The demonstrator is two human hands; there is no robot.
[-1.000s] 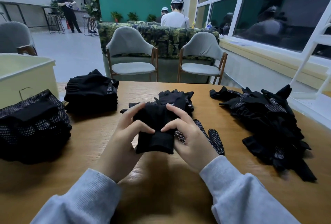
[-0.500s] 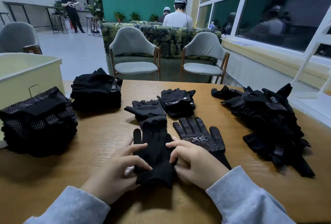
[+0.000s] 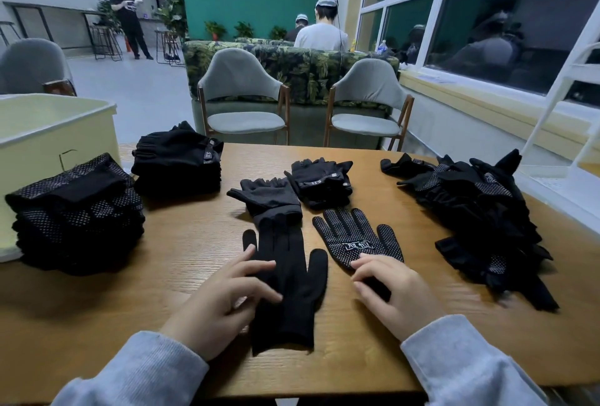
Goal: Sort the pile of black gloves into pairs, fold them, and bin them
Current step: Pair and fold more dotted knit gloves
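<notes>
Gloves fill most of the wooden table [image 3: 168, 279]: an unsorted pile [image 3: 480, 211] runs along the right edge, two folded stacks [image 3: 78, 214] sit by the left edge beside the pale bin [image 3: 48, 133], and single gloves lie in the middle. Nearest the front edge lies a plain black glove [image 3: 285, 279], flat, fingers pointing away. The left hand [image 3: 224, 301] rests on its left side with fingers nearly straight, gripping nothing. Just beside it lies a dotted glove [image 3: 355, 237]; the right hand [image 3: 396, 295] lies on its cuff, fingers loosely bent, and whether they pinch the fabric I cannot tell. To pair well, I would match texture first: these two differ, so each likely needs its own mate from the pile. Smooth each flat before folding. Grey chairs [image 3: 243, 100] and a leaf-print sofa [image 3: 292, 65] stand beyond the far edge, windows to the right.
</notes>
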